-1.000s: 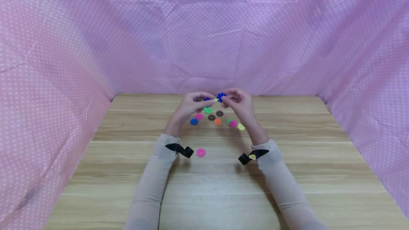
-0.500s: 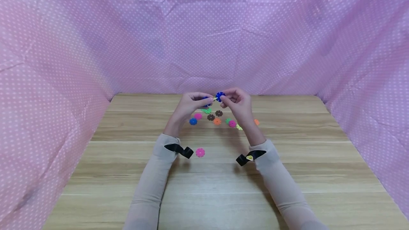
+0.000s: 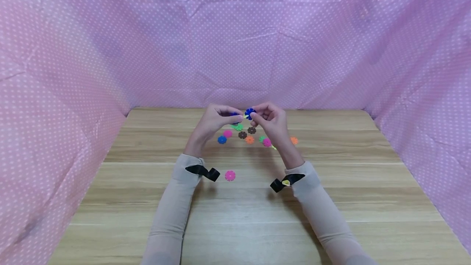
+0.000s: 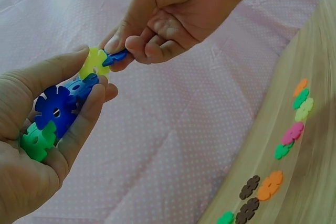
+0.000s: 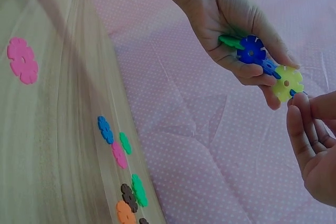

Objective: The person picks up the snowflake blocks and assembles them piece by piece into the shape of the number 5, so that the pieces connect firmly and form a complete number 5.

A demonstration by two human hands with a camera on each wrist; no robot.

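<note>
Over the wooden worktop (image 3: 235, 220), the left hand (image 3: 213, 121) grips flower-shaped plastic discs (image 4: 48, 106), one green (image 4: 34, 147), two blue, one yellow (image 4: 91, 65); the right hand (image 3: 274, 124) pinches another blue disc (image 3: 248, 112). Crooked pushing could make them slip. Below lie three pink discs (image 3: 229, 175), two brown (image 3: 242, 135), two orange (image 3: 250, 139), one blue (image 3: 222, 139), one lemon-yellow (image 4: 304, 109), greens (image 3: 239, 127) unclear.

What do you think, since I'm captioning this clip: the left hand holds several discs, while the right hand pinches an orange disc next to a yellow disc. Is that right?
Not quite: the left wrist view shows the right hand pinching a blue disc, not an orange one, next to the yellow disc. The left hand does hold several discs.
</note>
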